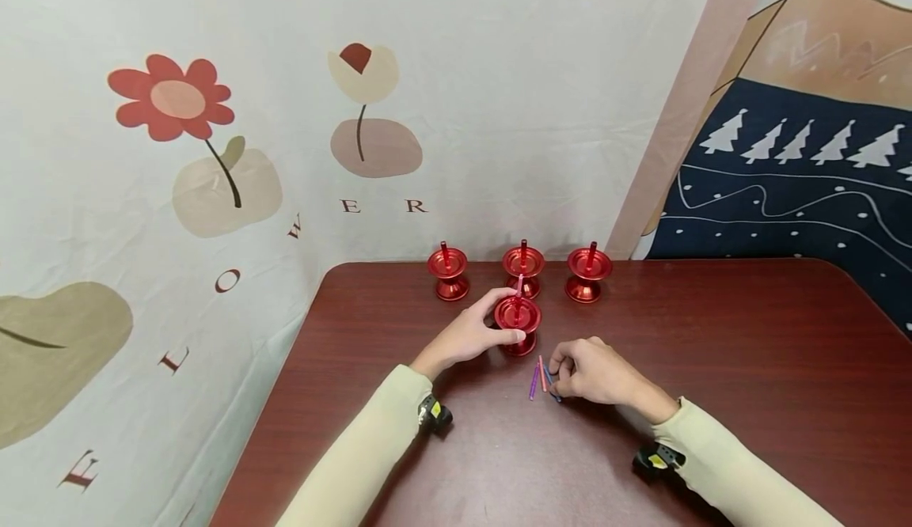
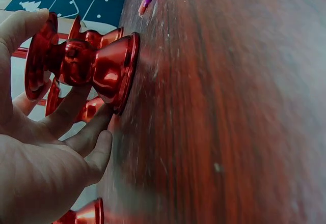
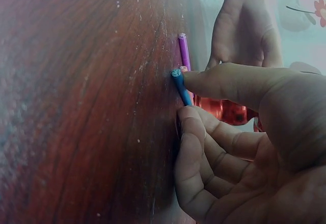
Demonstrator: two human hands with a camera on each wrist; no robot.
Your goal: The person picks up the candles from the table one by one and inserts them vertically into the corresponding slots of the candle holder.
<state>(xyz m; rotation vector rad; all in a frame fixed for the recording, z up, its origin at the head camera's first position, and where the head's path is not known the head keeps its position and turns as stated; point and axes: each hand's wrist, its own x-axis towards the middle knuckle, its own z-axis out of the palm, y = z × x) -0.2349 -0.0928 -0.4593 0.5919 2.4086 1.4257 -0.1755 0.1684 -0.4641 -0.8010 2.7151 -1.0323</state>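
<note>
My left hand (image 1: 466,335) holds a shiny red candle holder (image 1: 518,317), thumb at the near side of its dish and fingers behind it. A thin pink candle (image 1: 520,283) stands upright at the holder's centre. In the left wrist view, the holder's flared foot (image 2: 114,74) is right at the tabletop. To the right, my right hand (image 1: 594,370) pinches a thin blue candle (image 3: 181,86) low at the table, thumb against its upper part and fingertips by its other end. Beside it lie a purple candle (image 1: 533,382) and a salmon-pink candle (image 1: 543,373).
Three more red holders, at left (image 1: 450,288), middle (image 1: 523,261) and right (image 1: 584,288), line the back edge of the dark wooden table (image 1: 748,369). Each has a red upright at its centre. Behind the table hangs a printed cloth (image 1: 541,115).
</note>
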